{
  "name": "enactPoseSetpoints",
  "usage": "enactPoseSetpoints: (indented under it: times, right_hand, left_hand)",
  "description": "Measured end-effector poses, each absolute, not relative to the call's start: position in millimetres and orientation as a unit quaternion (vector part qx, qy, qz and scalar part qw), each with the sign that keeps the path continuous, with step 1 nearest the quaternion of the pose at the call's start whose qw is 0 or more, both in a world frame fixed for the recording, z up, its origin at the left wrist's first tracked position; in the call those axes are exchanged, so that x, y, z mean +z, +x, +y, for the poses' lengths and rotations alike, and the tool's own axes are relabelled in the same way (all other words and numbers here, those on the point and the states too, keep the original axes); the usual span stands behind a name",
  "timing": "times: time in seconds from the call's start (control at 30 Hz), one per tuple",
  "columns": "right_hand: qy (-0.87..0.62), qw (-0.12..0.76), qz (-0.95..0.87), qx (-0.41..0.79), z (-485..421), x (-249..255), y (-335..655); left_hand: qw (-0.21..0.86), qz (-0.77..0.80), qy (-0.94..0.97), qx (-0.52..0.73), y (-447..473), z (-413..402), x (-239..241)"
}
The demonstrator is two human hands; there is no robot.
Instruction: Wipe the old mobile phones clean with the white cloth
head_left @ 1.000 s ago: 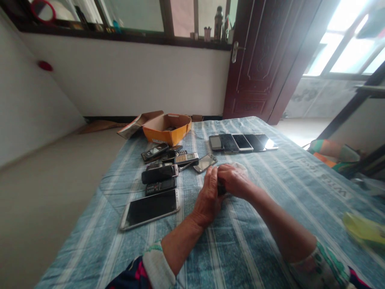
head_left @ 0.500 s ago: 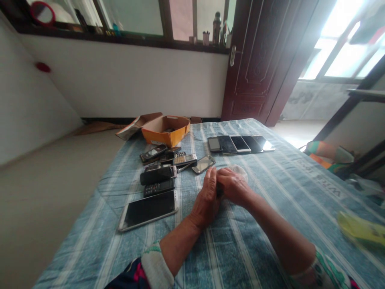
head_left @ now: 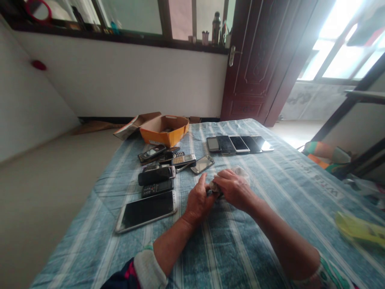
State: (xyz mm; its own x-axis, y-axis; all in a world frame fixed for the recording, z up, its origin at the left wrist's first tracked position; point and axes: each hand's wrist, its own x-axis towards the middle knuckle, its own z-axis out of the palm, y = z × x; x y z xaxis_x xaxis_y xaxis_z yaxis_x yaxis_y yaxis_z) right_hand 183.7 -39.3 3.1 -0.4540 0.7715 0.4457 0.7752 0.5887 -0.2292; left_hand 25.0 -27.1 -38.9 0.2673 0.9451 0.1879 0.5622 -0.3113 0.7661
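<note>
My two hands meet at the middle of the table on the blue striped cloth [head_left: 240,249]. My left hand [head_left: 197,200] is closed round a small dark object [head_left: 219,195], most of it hidden by the fingers. My right hand [head_left: 236,189] is closed on a crumpled white cloth [head_left: 214,186] and presses it against that object. More of the white cloth pokes out behind the right hand. A silver phone [head_left: 202,164] lies just beyond my hands.
A heap of old keypad phones [head_left: 159,164] and a large smartphone [head_left: 146,210] lie to the left. Several smartphones [head_left: 239,143] sit in a row at the far side. An open orange box [head_left: 165,129] stands at the far left edge. A yellow-green thing [head_left: 357,230] lies at right.
My left hand has slid slightly left and back toward me. The white cloth now shows between the two hands. The phones on the table have not moved.
</note>
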Motion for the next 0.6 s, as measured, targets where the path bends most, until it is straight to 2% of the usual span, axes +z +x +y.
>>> enactPoseSetpoints:
  times: [0.2, 0.4, 0.6]
  right_hand:
    - [-0.423, 0.245, -0.872, -0.013, -47, 3, 170]
    - [-0.471, 0.247, -0.847, -0.010, -48, 4, 166]
    - [-0.516, 0.271, -0.812, 0.040, -40, 7, 180]
  left_hand:
    - [0.215, 0.532, 0.767, 0.287, 27, -29, -39]
    - [0.169, 0.541, 0.781, 0.263, 29, -31, -37]
    - [0.198, 0.531, 0.780, 0.267, 28, -31, -36]
